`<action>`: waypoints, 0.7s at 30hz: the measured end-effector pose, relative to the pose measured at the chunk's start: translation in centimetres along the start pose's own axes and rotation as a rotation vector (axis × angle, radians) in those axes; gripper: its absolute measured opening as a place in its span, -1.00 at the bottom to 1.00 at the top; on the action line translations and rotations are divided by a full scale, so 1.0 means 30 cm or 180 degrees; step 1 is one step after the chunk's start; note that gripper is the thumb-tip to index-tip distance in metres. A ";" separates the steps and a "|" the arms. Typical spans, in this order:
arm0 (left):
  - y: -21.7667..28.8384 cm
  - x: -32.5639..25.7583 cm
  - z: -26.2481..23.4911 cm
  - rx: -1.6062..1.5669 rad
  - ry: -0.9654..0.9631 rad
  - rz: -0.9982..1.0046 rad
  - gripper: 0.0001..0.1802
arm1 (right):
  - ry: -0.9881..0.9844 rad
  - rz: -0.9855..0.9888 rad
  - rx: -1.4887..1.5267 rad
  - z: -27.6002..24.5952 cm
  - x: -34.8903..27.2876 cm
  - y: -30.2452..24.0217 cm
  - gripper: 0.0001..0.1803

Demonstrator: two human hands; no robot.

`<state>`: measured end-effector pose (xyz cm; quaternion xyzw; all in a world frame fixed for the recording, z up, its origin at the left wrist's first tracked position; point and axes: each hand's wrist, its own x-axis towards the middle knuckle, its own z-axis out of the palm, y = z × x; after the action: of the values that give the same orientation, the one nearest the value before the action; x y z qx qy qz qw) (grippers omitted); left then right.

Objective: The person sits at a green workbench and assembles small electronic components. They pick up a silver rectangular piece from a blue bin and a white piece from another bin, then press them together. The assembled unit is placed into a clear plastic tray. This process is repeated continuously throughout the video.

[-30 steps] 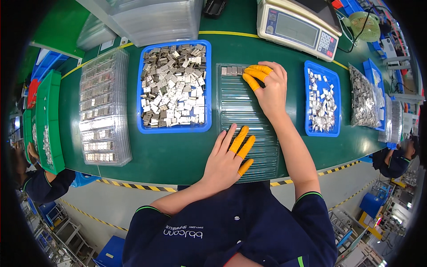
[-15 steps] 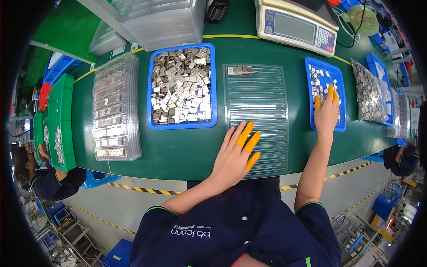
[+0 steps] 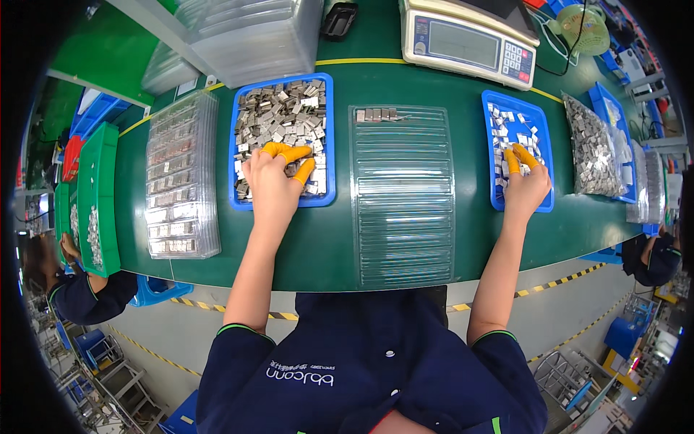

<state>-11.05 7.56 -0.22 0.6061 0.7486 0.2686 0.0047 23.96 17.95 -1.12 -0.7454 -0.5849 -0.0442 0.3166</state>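
My left hand (image 3: 271, 179), with yellow finger cots, reaches into the left blue tray (image 3: 330, 166) of small silvery metal housings (image 3: 278, 119). Its thumb and forefinger are apart over the pile, with nothing visibly held. My right hand (image 3: 526, 186) is over the right blue tray (image 3: 547, 152) of small white-and-metal pieces (image 3: 526, 134). Its cot-covered thumb and fingertips come together low in that tray; whatever is between them is too small to make out. Between the hands lies a clear ribbed plastic tray (image 3: 402, 195), with several housings (image 3: 377, 114) lined up in its far slot.
A stack of filled clear trays (image 3: 181, 181) stands at left, beside a green bin (image 3: 108, 195). Behind are stacked clear plastic trays (image 3: 253, 43), a black holder (image 3: 340, 20) and a weighing scale (image 3: 463, 43). A bag of metal parts (image 3: 596, 148) lies at right. Other people sit at both sides.
My left hand has gone from the clear ribbed tray to the left blue tray of housings. My right hand has drawn slightly nearer, its fingertips closing together. The view has shifted slightly.
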 end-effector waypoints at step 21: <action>0.184 -0.038 -0.005 -0.4379 -0.0719 -0.1510 -0.68 | 0.0206 0.0505 0.1867 0.001 0.003 -0.010 -0.75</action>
<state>-5.82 7.14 1.79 0.3118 0.5168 0.6052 0.5190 23.70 18.07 -0.98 -0.6638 -0.5022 0.1277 0.5393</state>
